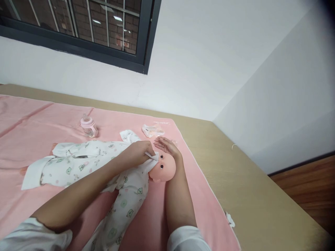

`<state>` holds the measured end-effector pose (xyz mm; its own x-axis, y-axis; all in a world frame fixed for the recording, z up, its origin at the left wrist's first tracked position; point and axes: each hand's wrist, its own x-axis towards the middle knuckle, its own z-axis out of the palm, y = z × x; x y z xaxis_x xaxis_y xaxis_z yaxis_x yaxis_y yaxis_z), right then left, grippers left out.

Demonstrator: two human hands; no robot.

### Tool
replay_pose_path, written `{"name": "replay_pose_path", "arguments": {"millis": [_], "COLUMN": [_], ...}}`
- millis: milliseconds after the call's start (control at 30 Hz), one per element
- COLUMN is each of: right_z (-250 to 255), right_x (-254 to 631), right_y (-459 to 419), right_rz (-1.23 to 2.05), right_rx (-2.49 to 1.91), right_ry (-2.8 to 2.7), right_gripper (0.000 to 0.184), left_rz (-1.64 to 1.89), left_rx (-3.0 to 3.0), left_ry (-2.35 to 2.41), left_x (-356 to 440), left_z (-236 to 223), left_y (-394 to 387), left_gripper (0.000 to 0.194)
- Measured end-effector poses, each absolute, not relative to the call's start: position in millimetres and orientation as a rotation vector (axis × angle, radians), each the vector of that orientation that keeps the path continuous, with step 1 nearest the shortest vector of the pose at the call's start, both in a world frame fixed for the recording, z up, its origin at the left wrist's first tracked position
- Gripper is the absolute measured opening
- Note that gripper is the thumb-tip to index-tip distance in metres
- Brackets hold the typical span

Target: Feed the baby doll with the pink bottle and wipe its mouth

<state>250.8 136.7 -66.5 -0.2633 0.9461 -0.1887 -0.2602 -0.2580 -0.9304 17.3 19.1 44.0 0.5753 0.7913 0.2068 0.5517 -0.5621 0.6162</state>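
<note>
A baby doll [167, 170] in white printed pyjamas lies on its back on a pink mat [206, 212], its bald head toward the right. My left hand [138, 152] reaches across its chest, fingers closed on a white tissue [154, 158] held against the lower part of the doll's face. The tissue covers the mouth area. On the far side of the head, my right hand [167, 146] curves along the doll with its fingers stretched out and apart from the tissue. Whether its palm touches the head is hidden.
A pink baby bottle [89, 126] stands on the mat beyond the doll. Near the head lies a clear plastic packet [152, 130]. A crumpled white scrap [230, 219] sits at the mat's right edge. Wooden boards [222, 153] border the mat, with a white wall [188, 69] behind.
</note>
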Motion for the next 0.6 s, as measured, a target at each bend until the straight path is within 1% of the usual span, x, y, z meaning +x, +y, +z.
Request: {"name": "replay_pose_path", "arguments": {"millis": [167,400,500,600], "right_z": [-62,-56,-53,-52], "right_x": [248,241,238,236], "right_y": [135,124,121,121], "right_rz": [1.678,1.648,1.647,1.641], "right_rx": [-1.031,-1.003,-0.992,-0.994], "right_ry": [-1.014,-1.011,-1.011,-1.005], "right_gripper": [0.022,0.022,0.023,0.024], "left_rz": [0.687,0.753,0.809,0.719], "left_rx": [2.309,2.321,2.306,2.295], "left_ry": [1.223,1.271,1.172,1.078], "left_x": [19,12,7,3], "left_z": [43,48,57,66], "left_y": [20,22,17,7], "left_gripper": [0.026,0.029,0.025,0.020]}}
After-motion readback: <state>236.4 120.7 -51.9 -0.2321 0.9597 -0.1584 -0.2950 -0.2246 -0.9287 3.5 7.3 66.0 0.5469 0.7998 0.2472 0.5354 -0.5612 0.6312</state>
